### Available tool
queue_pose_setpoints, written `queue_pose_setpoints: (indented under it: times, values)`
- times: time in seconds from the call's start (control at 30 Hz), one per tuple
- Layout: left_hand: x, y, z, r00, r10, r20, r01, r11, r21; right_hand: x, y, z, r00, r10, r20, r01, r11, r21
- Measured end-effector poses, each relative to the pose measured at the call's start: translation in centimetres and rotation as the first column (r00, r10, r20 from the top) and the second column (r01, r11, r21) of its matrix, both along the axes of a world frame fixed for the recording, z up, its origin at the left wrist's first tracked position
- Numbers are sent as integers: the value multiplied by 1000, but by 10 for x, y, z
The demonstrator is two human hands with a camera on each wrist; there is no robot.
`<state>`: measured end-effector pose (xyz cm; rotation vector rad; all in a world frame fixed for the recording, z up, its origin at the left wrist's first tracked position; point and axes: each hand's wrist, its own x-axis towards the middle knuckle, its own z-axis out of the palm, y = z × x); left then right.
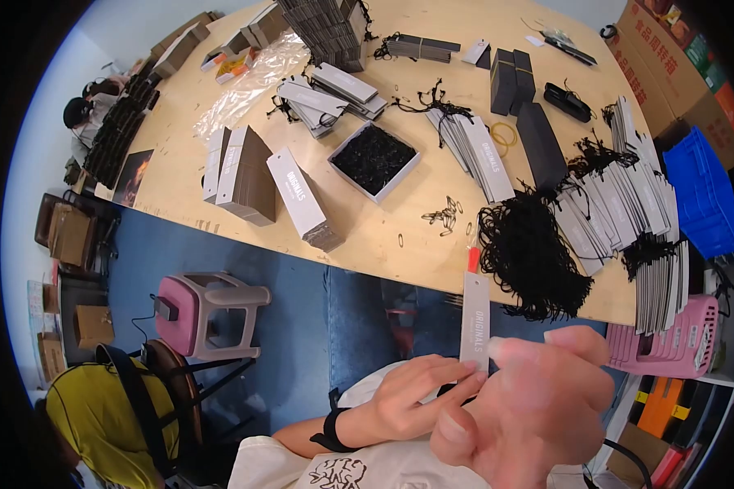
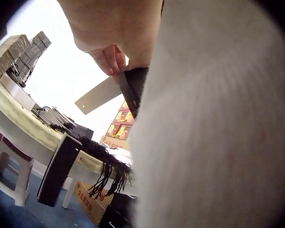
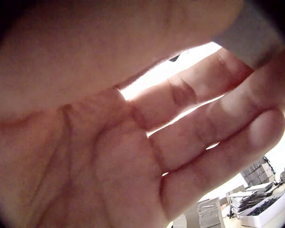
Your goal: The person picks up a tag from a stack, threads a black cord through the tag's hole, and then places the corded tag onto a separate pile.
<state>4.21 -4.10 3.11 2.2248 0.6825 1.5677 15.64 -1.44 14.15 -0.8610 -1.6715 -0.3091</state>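
Note:
In front of the body, a grey card tag [image 1: 475, 318] printed "ORIGINALS" stands nearly upright with a small hole at its top end. My left hand [image 1: 412, 395] pinches its lower end, and a dark piece [image 2: 132, 88] shows by those fingers in the left wrist view. Close to the head camera, my right hand [image 1: 538, 391] has its fingers bent at the tag's right edge. The right wrist view shows a blurred grey piece of the tag [image 3: 251, 35] between the thumb and fingers. The right hand hides the tag's bottom.
Black cords [image 1: 530, 257] lie heaped at the table's near edge, with strung tags [image 1: 612, 212] to their right. A box of black bits [image 1: 375, 160], a tag stack [image 1: 306, 200] and loose pins [image 1: 444, 216] are further in. A pink stool [image 1: 208, 314] stands left.

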Motion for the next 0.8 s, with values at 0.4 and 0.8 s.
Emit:
queue_pose_setpoints:
  times: [0.4, 0.8]
  values:
    - [-5, -5, -1, 997, -76, 29, 80, 988, -135, -8, 6, -4, 995, 9, -94, -13, 999, -38]
    - [-10, 6, 12, 986, 42, -161, -66, 986, -152, 40, 36, -60, 966, 188, -176, -251, 839, -483]
